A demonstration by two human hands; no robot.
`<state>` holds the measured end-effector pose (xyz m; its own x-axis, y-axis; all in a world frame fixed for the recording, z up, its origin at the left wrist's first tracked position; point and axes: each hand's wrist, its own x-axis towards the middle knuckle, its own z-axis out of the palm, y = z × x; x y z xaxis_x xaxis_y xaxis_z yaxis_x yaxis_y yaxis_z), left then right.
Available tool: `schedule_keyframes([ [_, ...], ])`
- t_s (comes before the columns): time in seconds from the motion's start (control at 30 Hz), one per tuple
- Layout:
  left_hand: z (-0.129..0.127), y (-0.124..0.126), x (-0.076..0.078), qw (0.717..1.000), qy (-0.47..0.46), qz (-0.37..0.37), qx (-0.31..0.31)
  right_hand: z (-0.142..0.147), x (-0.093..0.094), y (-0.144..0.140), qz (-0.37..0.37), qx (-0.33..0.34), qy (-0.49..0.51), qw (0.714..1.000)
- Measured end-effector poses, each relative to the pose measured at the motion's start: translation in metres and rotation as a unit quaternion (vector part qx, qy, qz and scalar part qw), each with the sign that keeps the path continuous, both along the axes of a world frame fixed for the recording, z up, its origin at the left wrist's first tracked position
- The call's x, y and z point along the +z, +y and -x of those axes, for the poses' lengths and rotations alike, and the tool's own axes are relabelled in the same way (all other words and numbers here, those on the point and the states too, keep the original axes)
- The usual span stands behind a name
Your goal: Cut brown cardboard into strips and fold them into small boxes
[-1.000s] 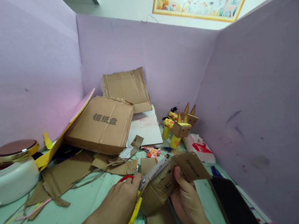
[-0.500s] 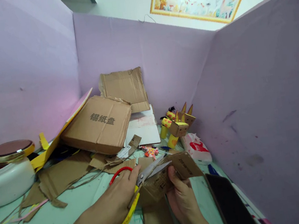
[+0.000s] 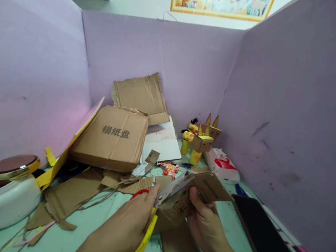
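My left hand [image 3: 137,218] is closed on the handles of a pair of scissors [image 3: 162,196], one handle red and the other wrapped in yellow. The blades lie along the upper edge of a printed piece of cardboard [image 3: 209,187], and part of them is hidden by it. My right hand [image 3: 204,219] grips this cardboard, thumb on the near face and fingers behind. Below it a longer strip of cardboard [image 3: 181,251] extends toward me on the table.
Cardboard scraps [image 3: 74,193] and a closed cardboard box [image 3: 111,138] lie left and behind. Two yellow giraffe-like figures [image 3: 201,142] stand near a tissue pack [image 3: 223,166]. A black phone-like slab [image 3: 262,227] lies at right, a white lidded pot [image 3: 10,202] at left.
The scissor blades have drawn closer together along the cardboard's edge. The red handle shows less above my left hand. My right hand keeps its hold on the cardboard.
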<state>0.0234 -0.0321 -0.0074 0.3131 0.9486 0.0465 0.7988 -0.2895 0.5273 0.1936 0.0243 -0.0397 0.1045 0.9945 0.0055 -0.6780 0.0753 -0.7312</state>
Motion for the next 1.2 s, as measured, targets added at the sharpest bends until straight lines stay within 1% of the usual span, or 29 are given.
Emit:
schedule_keyframes([
  [0.1, -0.008, 0.002, 0.002, 0.998, 0.046, 0.019, 0.029, 0.000, -0.002, 0.000, 0.016, -0.018, -0.001, 1.000],
  [0.2, -0.011, 0.001, 0.005, 0.996, 0.076, 0.032, 0.037, 0.001, -0.004, 0.000, 0.026, -0.011, 0.000, 1.000],
  [0.37, -0.007, -0.002, 0.002, 0.998, 0.046, 0.031, 0.004, 0.002, -0.004, 0.000, 0.023, 0.005, 0.008, 1.000],
  [0.47, -0.007, -0.002, 0.003, 0.998, 0.049, 0.031, 0.001, 0.002, -0.005, 0.000, 0.019, 0.012, 0.013, 1.000],
  [0.53, -0.007, -0.003, 0.006, 0.998, 0.047, 0.040, -0.004, 0.001, -0.006, 0.001, 0.021, 0.013, 0.011, 1.000],
  [0.67, -0.007, -0.005, 0.015, 0.998, 0.016, 0.059, -0.032, 0.000, -0.008, 0.002, 0.018, -0.015, 0.001, 1.000],
  [0.77, -0.007, -0.007, 0.022, 0.997, -0.013, 0.052, -0.053, -0.001, -0.008, 0.004, 0.015, -0.038, -0.016, 0.999],
  [0.8, -0.008, -0.007, 0.023, 0.998, -0.015, 0.046, -0.051, -0.001, -0.007, 0.004, 0.014, -0.043, -0.023, 0.999],
  [0.87, -0.011, -0.007, 0.024, 0.999, -0.003, 0.032, -0.029, -0.001, -0.007, 0.004, 0.012, -0.043, -0.029, 0.999],
  [0.97, -0.017, -0.005, 0.022, 0.999, 0.042, 0.012, 0.023, -0.001, -0.008, 0.005, 0.011, -0.046, -0.029, 0.998],
  [1.03, -0.020, -0.003, 0.020, 0.996, 0.076, 0.003, 0.047, -0.001, -0.009, 0.005, 0.017, -0.053, -0.028, 0.998],
  [1.2, -0.024, 0.001, 0.010, 0.991, 0.121, -0.006, 0.064, 0.001, -0.010, 0.005, 0.039, -0.036, 0.003, 0.999],
])
